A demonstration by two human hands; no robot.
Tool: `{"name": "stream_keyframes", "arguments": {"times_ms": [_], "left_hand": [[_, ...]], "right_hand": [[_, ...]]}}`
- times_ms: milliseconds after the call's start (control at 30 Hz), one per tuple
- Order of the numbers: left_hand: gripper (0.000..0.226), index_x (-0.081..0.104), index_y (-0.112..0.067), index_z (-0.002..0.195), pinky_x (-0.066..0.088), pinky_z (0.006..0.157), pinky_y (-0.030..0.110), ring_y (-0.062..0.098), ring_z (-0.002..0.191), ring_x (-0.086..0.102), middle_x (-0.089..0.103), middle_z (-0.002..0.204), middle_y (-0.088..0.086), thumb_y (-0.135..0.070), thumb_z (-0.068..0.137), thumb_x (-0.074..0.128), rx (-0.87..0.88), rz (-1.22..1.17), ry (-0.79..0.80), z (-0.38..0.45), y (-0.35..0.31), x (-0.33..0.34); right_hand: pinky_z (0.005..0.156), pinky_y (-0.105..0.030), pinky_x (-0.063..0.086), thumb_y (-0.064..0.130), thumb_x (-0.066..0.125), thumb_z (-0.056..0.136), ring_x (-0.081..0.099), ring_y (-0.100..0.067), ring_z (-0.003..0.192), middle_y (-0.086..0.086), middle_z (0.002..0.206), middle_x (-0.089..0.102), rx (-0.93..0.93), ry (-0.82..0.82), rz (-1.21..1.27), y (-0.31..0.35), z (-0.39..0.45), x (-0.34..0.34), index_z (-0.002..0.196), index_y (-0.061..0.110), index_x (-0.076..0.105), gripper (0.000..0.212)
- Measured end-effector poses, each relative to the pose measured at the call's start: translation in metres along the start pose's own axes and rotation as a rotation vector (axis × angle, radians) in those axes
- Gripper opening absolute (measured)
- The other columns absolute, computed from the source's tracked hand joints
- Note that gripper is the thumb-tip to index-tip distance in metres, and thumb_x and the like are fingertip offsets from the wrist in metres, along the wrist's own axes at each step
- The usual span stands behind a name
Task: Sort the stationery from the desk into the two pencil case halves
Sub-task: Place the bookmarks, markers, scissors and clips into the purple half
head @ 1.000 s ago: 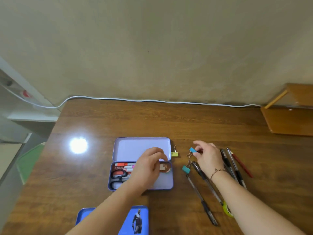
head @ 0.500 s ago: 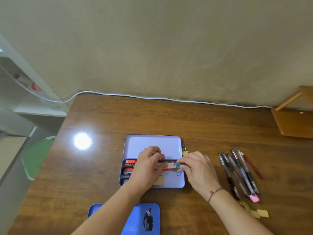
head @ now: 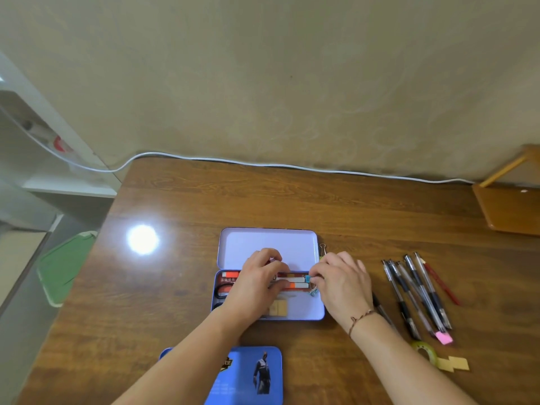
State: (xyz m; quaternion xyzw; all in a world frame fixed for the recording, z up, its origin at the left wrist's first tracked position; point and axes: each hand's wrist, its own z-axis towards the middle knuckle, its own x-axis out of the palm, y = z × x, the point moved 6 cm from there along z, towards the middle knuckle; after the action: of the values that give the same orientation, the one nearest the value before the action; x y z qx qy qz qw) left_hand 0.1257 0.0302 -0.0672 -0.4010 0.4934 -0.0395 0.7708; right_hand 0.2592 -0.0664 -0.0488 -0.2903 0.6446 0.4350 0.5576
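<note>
The left hand [head: 254, 285] covers the scissors [head: 222, 289] and much of the markers [head: 293, 282] in the open pencil case [head: 292, 315], fingers curled on them. The right hand [head: 340, 283] pinches a blue binder clip [head: 308, 278] at the case's right end; a second ago it was out on the worktop [head: 181, 287]. Pens [head: 415, 290] lie to the right.

Probably a home study corner: a wooden desk [head: 204, 206] pushed against a plain beige wall [head: 292, 83], a white cable [head: 292, 166] along its far edge, white shelving [head: 43, 159] beyond its left edge.
</note>
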Motion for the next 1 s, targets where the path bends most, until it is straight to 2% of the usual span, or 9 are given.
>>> {"name": "stream_keyframes", "arguments": {"times_ms": [100,300,400,467,600,700,833,900,1000], "left_hand": [[0.02,0.071,-0.015,0.099,0.048,0.085,0.029,0.017,0.099,0.053,0.056,0.11,0.0,-0.015,0.08,0.078,-0.007,-0.011,0.005,-0.001,0.0,0.0],[0.019,0.067,-0.013,0.108,0.044,0.096,0.021,0.008,0.112,0.052,0.055,0.116,-0.003,-0.014,0.089,0.065,-0.033,-0.136,-0.049,-0.005,-0.005,-0.011],[0.029,0.067,-0.01,0.114,0.044,0.096,0.019,0.007,0.114,0.056,0.059,0.121,-0.003,0.002,0.09,0.055,-0.011,-0.254,-0.131,-0.006,-0.018,-0.02],[0.031,0.068,-0.009,0.114,0.046,0.093,0.018,0.006,0.109,0.06,0.062,0.119,-0.001,0.006,0.089,0.059,-0.006,-0.331,-0.165,-0.007,-0.03,-0.02],[0.028,0.067,-0.012,0.108,0.048,0.084,0.016,0.004,0.094,0.061,0.061,0.107,-0.001,-0.001,0.084,0.073,0.031,-0.388,-0.175,-0.01,-0.048,-0.012],[0.036,0.062,-0.022,0.114,0.05,0.084,0.022,0.003,0.097,0.06,0.059,0.108,-0.004,-0.012,0.082,0.075,0.046,-0.382,-0.045,-0.017,-0.054,0.004],[0.025,0.066,-0.025,0.106,0.045,0.087,0.037,0.019,0.107,0.055,0.06,0.115,-0.006,-0.024,0.082,0.069,0.102,-0.016,-0.07,-0.022,-0.043,0.012],[0.023,0.069,-0.03,0.096,0.038,0.089,0.042,0.026,0.111,0.049,0.06,0.119,-0.005,-0.022,0.075,0.07,0.044,0.162,-0.104,-0.021,-0.034,0.013],[0.019,0.069,-0.036,0.089,0.031,0.093,0.047,0.029,0.117,0.046,0.059,0.125,-0.005,-0.023,0.074,0.07,-0.014,0.236,-0.086,-0.022,-0.029,0.015]], "right_hand": [[0.067,-0.031,0.037,0.025,0.073,0.075,0.051,-0.017,0.081,0.012,0.078,0.057,-0.006,0.029,-0.065,0.006,0.001,0.001,0.072,0.03,0.066,0.01],[0.069,-0.026,0.036,0.032,0.067,0.083,0.048,-0.011,0.085,0.015,0.084,0.057,0.076,0.008,0.03,0.001,-0.001,-0.007,0.086,0.031,0.061,0.007],[0.064,-0.016,0.041,0.033,0.063,0.087,0.054,-0.003,0.081,0.019,0.082,0.059,0.19,-0.05,0.396,-0.004,-0.011,-0.02,0.099,0.033,0.062,0.012],[0.066,-0.012,0.046,0.035,0.061,0.088,0.061,0.0,0.078,0.017,0.084,0.066,0.283,0.072,0.691,-0.002,-0.016,-0.02,0.104,0.035,0.061,0.016],[0.059,-0.027,0.046,0.021,0.068,0.086,0.064,-0.015,0.064,-0.003,0.075,0.073,0.462,0.208,1.123,-0.002,-0.023,-0.007,0.094,0.018,0.068,0.008],[0.056,-0.025,0.044,0.008,0.062,0.088,0.066,-0.014,0.069,-0.008,0.079,0.072,0.655,0.205,1.384,-0.005,-0.033,0.003,0.091,0.012,0.068,0.007],[0.059,-0.009,0.046,0.014,0.067,0.085,0.066,0.002,0.071,0.011,0.079,0.071,0.469,0.049,0.84,-0.018,-0.03,-0.009,0.086,0.024,0.072,0.01],[0.07,-0.016,0.046,0.021,0.07,0.084,0.062,-0.003,0.083,0.019,0.083,0.066,0.414,0.023,0.661,-0.019,-0.027,-0.008,0.087,0.028,0.073,0.008],[0.082,-0.029,0.04,0.024,0.074,0.079,0.049,-0.012,0.094,0.018,0.091,0.058,0.361,-0.03,0.571,-0.02,-0.021,0.002,0.08,0.03,0.075,0.006]]}}
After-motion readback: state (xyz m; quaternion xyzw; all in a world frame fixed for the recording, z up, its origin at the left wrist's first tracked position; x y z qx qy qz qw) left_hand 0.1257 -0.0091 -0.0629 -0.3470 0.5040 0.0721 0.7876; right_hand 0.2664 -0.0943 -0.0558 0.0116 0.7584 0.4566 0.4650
